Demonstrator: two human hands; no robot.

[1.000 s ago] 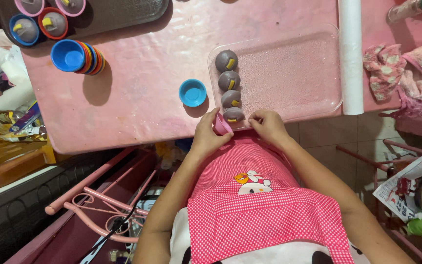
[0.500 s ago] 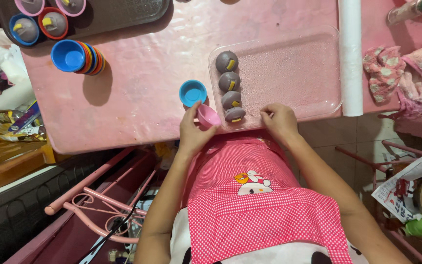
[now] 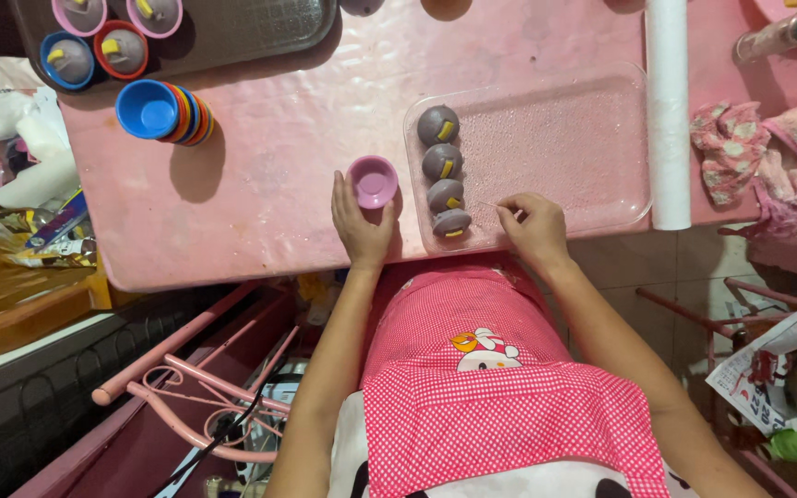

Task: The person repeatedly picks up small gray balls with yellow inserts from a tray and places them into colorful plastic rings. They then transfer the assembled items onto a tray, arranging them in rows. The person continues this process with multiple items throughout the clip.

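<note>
Fingers of my left hand [image 3: 360,221] curl around the small pink cup [image 3: 373,181], clamped on its near rim as it sits on the pink table [image 3: 260,184], just left of the clear plastic tray [image 3: 565,138]. My right hand [image 3: 532,226] rests on the tray's near edge, fingertips pinched together, touching nothing I can make out. Four grey dough balls [image 3: 443,171] with yellow bits line the tray's left side, just beside the cup.
</note>
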